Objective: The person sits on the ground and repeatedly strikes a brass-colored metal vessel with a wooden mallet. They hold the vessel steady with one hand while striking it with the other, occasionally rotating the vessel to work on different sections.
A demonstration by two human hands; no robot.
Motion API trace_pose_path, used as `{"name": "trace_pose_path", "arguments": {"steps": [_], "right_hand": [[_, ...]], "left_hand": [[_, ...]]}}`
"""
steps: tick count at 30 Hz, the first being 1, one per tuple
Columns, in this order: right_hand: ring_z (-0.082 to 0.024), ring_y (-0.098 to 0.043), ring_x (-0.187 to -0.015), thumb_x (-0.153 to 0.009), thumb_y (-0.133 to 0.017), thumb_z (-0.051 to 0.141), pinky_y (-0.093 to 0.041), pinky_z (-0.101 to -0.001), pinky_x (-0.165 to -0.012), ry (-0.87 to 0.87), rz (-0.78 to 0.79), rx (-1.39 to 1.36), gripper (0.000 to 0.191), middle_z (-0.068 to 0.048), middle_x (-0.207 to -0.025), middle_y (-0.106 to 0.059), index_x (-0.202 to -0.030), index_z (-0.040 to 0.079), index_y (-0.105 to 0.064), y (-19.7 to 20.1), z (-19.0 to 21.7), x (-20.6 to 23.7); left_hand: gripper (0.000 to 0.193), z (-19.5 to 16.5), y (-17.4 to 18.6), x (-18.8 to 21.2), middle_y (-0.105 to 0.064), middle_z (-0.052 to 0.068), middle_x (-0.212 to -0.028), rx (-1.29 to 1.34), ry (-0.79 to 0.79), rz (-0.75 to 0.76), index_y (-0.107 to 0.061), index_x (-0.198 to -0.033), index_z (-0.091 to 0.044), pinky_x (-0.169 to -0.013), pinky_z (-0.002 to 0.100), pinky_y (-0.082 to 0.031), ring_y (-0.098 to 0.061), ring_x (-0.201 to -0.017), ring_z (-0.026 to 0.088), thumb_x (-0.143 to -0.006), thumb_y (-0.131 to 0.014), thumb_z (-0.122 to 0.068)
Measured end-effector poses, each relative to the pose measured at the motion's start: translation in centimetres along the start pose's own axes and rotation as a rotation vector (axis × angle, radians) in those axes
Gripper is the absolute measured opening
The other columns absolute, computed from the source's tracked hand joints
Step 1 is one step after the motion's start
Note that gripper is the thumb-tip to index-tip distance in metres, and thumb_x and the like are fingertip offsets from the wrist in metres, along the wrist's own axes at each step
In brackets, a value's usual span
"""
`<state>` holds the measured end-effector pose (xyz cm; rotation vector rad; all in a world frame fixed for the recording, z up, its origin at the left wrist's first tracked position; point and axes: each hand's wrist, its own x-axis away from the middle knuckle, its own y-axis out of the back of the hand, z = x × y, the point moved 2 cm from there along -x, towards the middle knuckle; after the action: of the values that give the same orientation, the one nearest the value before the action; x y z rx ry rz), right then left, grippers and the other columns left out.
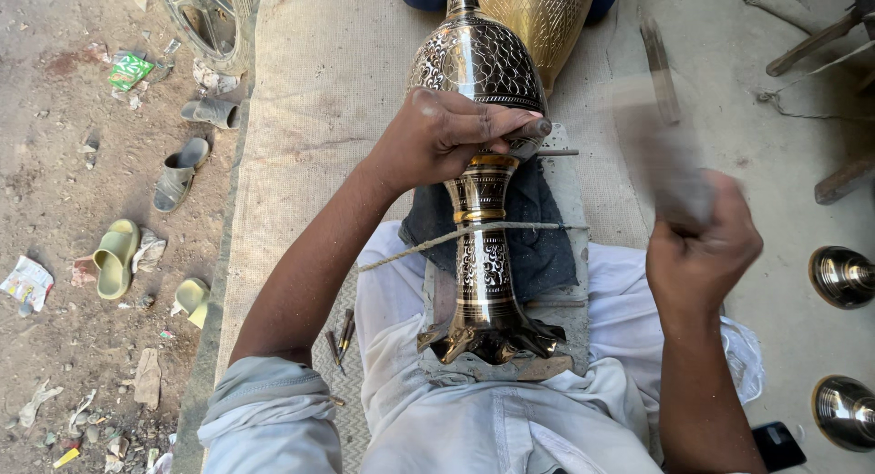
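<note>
A tall engraved brass vase (pixel 481 64) lies lengthwise across my lap, its flared foot toward my waist, resting on a dark cloth (pixel 538 228) over a block. A rope (pixel 428 243) crosses its narrow neck. My left hand (pixel 442 132) rests on the vase's body and pinches a thin metal chisel (pixel 556 152) against the surface. Raised to the right of the vase, my right hand (pixel 697 246) is closed around the handle of a hammer (pixel 661 137), which is blurred by motion.
A woven mat (pixel 319 82) covers the ground under me. Several small chisels (pixel 339 337) lie by my left thigh. Sandals (pixel 117 255) lie on the dirt at left. Two brass pieces (pixel 843 275) and a dark phone (pixel 777 445) sit at right. Another person's knees show at top.
</note>
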<state>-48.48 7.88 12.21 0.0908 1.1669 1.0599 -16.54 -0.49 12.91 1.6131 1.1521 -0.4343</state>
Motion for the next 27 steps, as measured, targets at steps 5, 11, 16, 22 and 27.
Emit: {"name": "trace_pose_path", "arguments": {"steps": [5,11,16,22,27], "right_hand": [[-0.029,-0.069,-0.091,-0.090,-0.072,-0.008,-0.054,-0.0353,-0.083,-0.048,-0.024,-0.094,0.024,-0.014,-0.101,-0.067,-0.111,-0.001,-0.061,0.1,1.0,-0.4],[-0.022,-0.071,-0.094,-0.092,-0.072,-0.004,-0.055,-0.0334,-0.084,-0.126,-0.026,-0.133,0.022,-0.007,-0.101,-0.071,-0.110,0.003,-0.061,0.2,2.7,-1.2],[-0.024,-0.070,-0.087,-0.082,-0.071,-0.011,-0.053,-0.0365,-0.076,0.034,-0.036,0.127,0.031,-0.009,-0.097,-0.071,-0.108,0.004,-0.062,0.5,4.1,-1.8],[-0.023,-0.069,-0.078,-0.078,-0.071,-0.011,-0.051,-0.0366,-0.071,0.009,-0.036,0.162,0.032,-0.007,-0.091,-0.070,-0.104,0.005,-0.062,0.5,4.7,-2.2],[-0.025,-0.069,-0.079,-0.071,-0.073,-0.015,-0.051,-0.0374,-0.072,0.225,-0.031,0.471,0.036,-0.009,-0.088,-0.070,-0.102,0.002,-0.065,0.4,4.6,-2.0]], "left_hand": [[0.045,0.1,0.0,-0.1,-0.079,0.002,-0.094,-0.031,0.029,0.019,-0.073,-0.129,-0.020,-0.074,0.032,-0.062,-0.077,-0.080,0.016,-0.087,-0.080,-0.003],[0.042,-0.1,0.1,-0.4,-0.079,0.004,-0.107,0.009,-0.019,-0.012,-0.071,-0.131,-0.022,-0.080,0.031,-0.063,-0.078,-0.088,0.016,-0.093,-0.081,-0.008],[0.041,-0.4,0.3,-0.7,-0.079,0.003,-0.096,-0.028,0.019,0.031,-0.073,-0.129,-0.021,-0.072,0.033,-0.061,-0.076,-0.078,0.017,-0.091,-0.082,-0.009],[0.045,-0.5,0.4,-0.9,-0.080,0.004,-0.103,-0.022,0.000,0.015,-0.071,-0.131,-0.023,-0.075,0.033,-0.061,-0.076,-0.081,0.017,-0.090,-0.080,-0.008],[0.045,-0.4,0.3,-0.9,-0.080,0.003,-0.103,0.007,0.021,0.015,-0.071,-0.132,-0.022,-0.080,0.032,-0.063,-0.078,-0.084,0.015,-0.092,-0.078,-0.002]]}}
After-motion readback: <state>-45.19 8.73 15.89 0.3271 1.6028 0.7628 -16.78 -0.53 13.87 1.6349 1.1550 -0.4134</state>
